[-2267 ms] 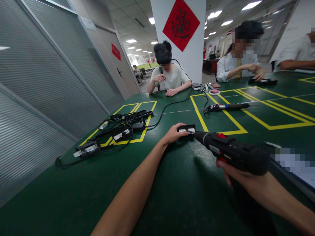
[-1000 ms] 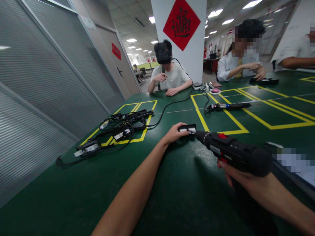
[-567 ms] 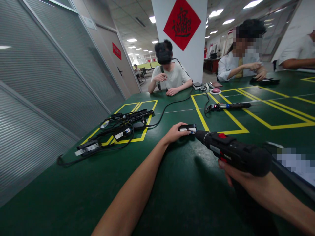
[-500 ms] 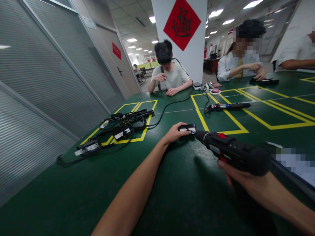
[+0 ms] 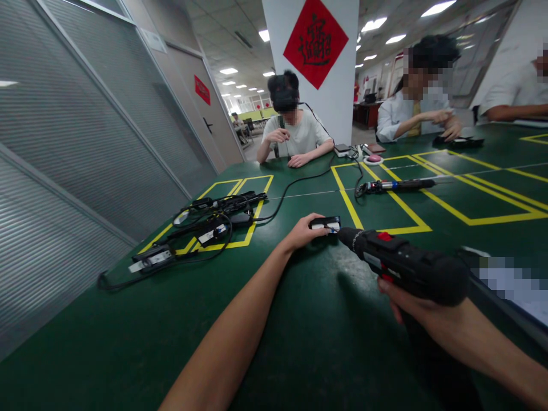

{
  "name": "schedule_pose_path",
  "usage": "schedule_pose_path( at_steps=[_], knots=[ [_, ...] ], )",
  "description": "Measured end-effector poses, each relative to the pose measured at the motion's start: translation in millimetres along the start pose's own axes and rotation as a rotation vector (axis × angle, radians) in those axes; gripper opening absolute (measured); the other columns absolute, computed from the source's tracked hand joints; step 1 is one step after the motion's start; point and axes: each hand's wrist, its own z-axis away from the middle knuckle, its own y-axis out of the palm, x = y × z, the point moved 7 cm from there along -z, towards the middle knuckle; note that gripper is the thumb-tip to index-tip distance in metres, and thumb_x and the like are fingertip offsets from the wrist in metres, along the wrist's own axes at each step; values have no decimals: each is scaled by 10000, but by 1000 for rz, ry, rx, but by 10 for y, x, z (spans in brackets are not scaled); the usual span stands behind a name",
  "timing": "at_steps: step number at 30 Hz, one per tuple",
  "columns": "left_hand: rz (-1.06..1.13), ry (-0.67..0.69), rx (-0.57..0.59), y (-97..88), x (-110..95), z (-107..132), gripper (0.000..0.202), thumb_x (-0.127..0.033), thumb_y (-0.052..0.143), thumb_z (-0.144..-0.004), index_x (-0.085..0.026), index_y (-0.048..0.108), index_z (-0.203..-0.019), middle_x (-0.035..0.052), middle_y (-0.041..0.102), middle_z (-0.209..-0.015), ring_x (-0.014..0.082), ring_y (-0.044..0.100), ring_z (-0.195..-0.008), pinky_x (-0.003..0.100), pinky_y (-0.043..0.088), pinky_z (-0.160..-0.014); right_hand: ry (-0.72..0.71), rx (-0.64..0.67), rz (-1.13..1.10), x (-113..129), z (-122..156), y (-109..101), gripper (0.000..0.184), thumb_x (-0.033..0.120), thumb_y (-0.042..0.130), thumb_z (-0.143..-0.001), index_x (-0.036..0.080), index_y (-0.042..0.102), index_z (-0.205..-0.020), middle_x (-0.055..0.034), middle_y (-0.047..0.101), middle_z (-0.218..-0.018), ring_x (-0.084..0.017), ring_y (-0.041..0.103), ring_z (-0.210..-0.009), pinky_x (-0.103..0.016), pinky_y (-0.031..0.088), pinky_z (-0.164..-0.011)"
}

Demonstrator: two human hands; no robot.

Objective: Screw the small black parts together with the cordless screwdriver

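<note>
My left hand (image 5: 305, 229) is closed around the left end of a small black box with a white label (image 5: 329, 224), held on the green table. In my right hand (image 5: 422, 305) is a black cordless drill (image 5: 398, 262) with red parts, gripped by its handle. The drill's chuck points left at the right end of the box. Whether the bit's tip touches the box I cannot tell. Most of the right fingers are hidden behind the drill.
Black power adapters with tangled cables (image 5: 214, 225) lie at the left in yellow tape outlines. A black pen-shaped electric screwdriver (image 5: 402, 185) lies at the right, near a tablet-like object (image 5: 514, 291). A co-worker (image 5: 295, 125) sits opposite, another person (image 5: 422, 114) farther right.
Almost nothing differs; the view has shifted very slightly. Both hands, the box and the drill keep their places.
</note>
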Motion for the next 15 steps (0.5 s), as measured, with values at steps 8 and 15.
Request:
schedule_pose_path(
  at_steps=[8,15],
  knots=[
    [2,-12,3,5,41,-7,542,-414,718,-690,-156,581,-1147,38,654,-954,131,586,-769,233,452,-682,-12,57,18,31,-23,16,447,560,497,-796,225,552,-505,6,535,-522,-128,476,-472,-268,388,-455],
    [10,13,17,14,20,-6,540,-431,715,-690,-155,585,-1136,24,648,-909,121,566,-737,222,430,-643,-3,53,33,34,7,-4,451,554,498,-807,219,548,-509,11,524,-510,-118,460,-456,-256,373,-438]
  ],
)
